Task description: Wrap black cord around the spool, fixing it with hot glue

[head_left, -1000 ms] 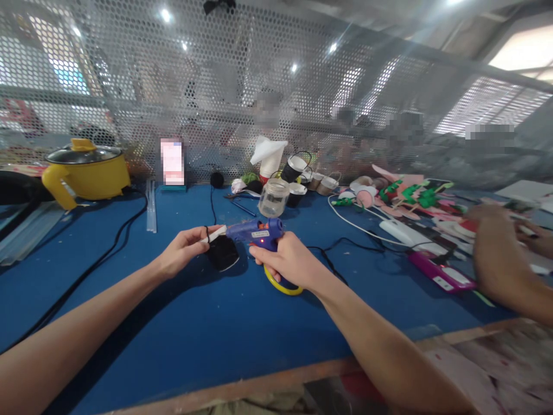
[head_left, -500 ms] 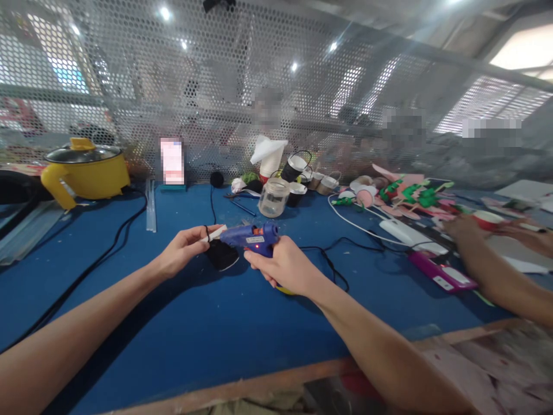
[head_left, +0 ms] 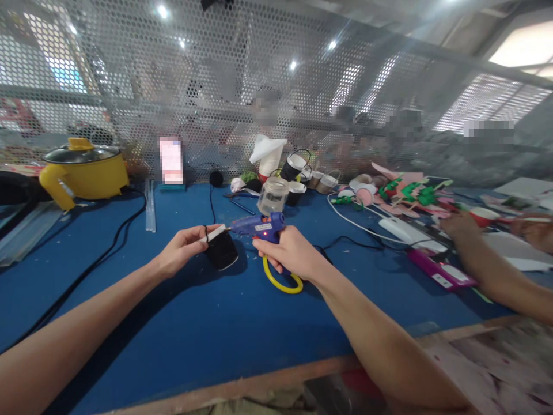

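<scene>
A small black cup [head_left: 221, 252] with a white rim lies tilted on its side between my hands. My left hand [head_left: 185, 248] pinches its rim, where black cord loops over the white edge. My right hand [head_left: 291, 251] is wrapped round the handle of a blue glue gun [head_left: 259, 226] with a small red light. The gun's nozzle points left at the cup's rim, close to it; whether they touch I cannot tell. Below my right hand a yellow ring [head_left: 283, 283] shows on the blue table [head_left: 194, 340].
Behind are a clear jar [head_left: 273, 196], small black cups [head_left: 294, 167] and a black ball [head_left: 216, 179]. Left stand a yellow pot [head_left: 88, 176] and a phone [head_left: 171, 161]. Right lie paper flowers [head_left: 415, 193], a purple power strip [head_left: 440, 271] and another person's arm [head_left: 492, 268].
My right hand and the glue gun have moved slightly right and up, away from the cup. More of the yellow ring and of the cup now shows.
</scene>
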### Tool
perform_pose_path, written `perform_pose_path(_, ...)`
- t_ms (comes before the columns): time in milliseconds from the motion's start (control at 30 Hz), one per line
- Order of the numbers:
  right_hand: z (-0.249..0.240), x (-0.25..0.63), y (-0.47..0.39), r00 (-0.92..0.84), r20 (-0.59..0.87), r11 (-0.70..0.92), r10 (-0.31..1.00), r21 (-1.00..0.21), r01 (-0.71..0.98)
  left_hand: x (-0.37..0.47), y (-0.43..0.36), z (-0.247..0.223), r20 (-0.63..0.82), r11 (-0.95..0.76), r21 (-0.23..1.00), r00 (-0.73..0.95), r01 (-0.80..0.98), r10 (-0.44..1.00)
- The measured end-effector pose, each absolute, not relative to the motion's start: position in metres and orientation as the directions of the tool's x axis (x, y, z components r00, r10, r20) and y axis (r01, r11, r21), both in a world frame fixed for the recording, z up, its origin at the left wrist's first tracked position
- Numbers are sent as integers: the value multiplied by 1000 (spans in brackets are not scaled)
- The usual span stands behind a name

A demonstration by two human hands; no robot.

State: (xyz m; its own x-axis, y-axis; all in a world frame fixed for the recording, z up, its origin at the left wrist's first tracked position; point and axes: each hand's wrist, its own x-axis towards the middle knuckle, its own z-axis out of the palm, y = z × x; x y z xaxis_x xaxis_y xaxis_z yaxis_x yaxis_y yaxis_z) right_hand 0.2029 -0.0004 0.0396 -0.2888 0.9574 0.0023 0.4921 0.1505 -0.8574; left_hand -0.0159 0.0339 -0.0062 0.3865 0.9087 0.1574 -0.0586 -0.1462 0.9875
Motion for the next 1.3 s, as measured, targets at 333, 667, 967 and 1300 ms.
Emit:
perform_pose_path(333, 37, 203, 2, -273, 16, 163, 962, -837, 522, -17, 36, -9, 172, -157, 985, 393, -71, 903)
perform_pose_path(667, 39, 200, 0, -264, 5, 149, 965, -834, 531, -17, 34, -6, 159, -157, 987, 392, -37, 906)
perform_pose_path(967, 36, 199, -5, -282, 11, 156, 959, -855, 495, -18, 35, -8, 173, -170, 984, 402, -44, 899)
perform_pose_path(1300, 38, 189, -15, -309, 4, 172, 951, -839, 516, -17, 34, -8, 174, -173, 984, 405, -40, 897)
